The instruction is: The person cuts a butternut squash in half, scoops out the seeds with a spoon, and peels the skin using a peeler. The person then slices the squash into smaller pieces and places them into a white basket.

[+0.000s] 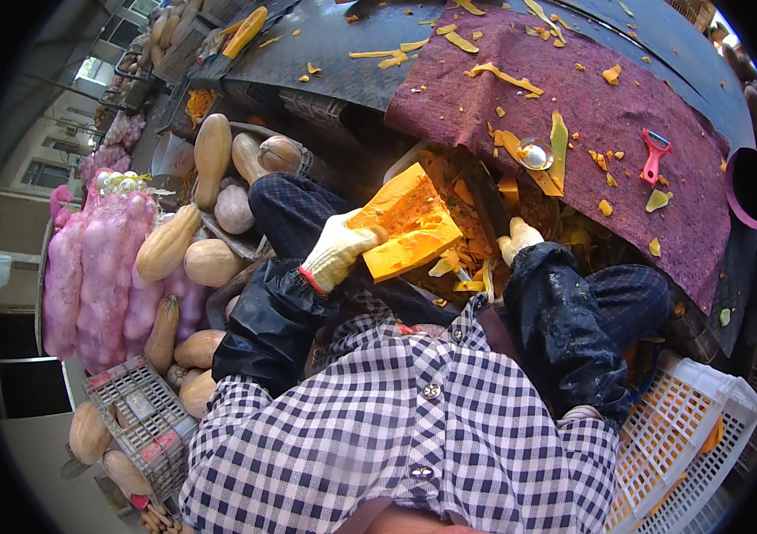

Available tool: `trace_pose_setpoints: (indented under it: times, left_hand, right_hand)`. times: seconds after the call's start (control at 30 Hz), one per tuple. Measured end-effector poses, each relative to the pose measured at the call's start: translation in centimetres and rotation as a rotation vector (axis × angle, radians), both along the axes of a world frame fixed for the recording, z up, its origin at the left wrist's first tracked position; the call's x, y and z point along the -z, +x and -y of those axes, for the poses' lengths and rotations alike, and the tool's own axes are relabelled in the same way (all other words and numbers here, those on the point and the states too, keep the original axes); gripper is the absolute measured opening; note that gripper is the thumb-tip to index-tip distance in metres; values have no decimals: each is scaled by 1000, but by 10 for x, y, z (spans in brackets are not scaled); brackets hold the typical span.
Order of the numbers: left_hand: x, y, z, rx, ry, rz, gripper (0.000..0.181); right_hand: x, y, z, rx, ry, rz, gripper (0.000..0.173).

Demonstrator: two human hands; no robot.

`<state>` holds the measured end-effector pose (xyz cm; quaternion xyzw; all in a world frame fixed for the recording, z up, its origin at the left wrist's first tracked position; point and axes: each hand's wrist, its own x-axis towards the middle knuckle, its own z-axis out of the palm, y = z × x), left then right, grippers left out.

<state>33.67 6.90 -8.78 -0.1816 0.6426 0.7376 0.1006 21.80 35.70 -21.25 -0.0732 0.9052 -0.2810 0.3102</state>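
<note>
My left hand (340, 248), in a cream knitted glove with a red cuff edge, grips a peeled orange squash piece (412, 223). Its hollowed, stringy inside faces up. In my gloved right hand (520, 240) is a knife (489, 200) with a broad dark blade, pointing away from me; its handle is hidden by the fingers. Blade and squash are apart. Below both hands, a container full of squash peel and pulp (462, 193) sits between my knees, its rim mostly covered.
A purple cloth (585, 100) covers part of the table, holding peel strips, a round shiny metal piece (535, 155) and a pink peeler (655, 157). Whole squashes (213, 160) and a grey crate (141, 420) lie left. A white crate (672, 434) with orange pieces stands right.
</note>
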Motion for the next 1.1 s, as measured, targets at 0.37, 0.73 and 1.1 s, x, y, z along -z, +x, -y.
trace_pose_setpoints:
  times: [0.37,0.73,1.1]
  left_hand:
    - [14,-42,6,-138,82,-127,39]
    - [41,-103,27,-331,51,-200,34]
    - [39,-152,15,-454,338,-208,34]
  right_hand:
    - [-32,42,-34,146,-217,-143,35]
    - [-93,45,-29,643,-747,266,25]
    - [-131,27,-52,845,-801,230,31]
